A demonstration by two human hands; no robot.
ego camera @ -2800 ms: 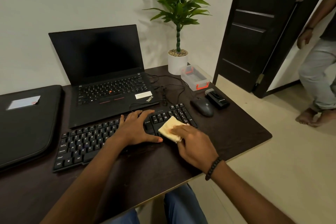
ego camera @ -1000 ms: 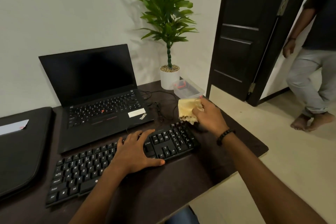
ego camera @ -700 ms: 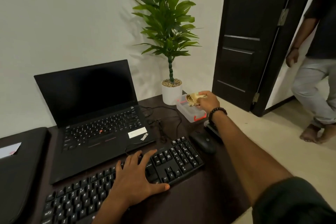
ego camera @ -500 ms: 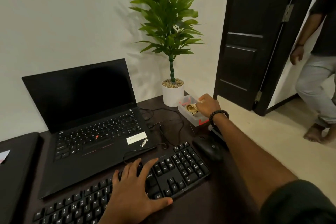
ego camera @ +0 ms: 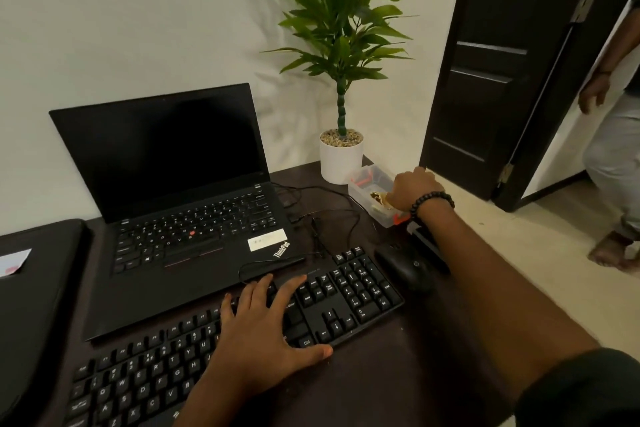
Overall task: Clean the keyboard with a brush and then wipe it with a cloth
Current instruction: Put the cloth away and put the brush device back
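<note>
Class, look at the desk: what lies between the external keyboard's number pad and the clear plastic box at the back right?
In the head view, a black mouse sits between the keyboard and the box, with thin black cables just left.

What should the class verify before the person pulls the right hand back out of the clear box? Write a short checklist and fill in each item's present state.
1. Cloth inside the clear box: ok, its yellow fabric shows within the walls.
2. Right hand grip released from the cloth: cannot tell, the fingers are hidden.
3. Left hand steadying the keyboard: ok, flat on the keys.
4. Mouse clear of the right forearm's way back: not ok, it lies close beneath the arm.
5. Cables clear of the box: ok, they lie to its left.
6. Plant pot upright: ok.
</note>
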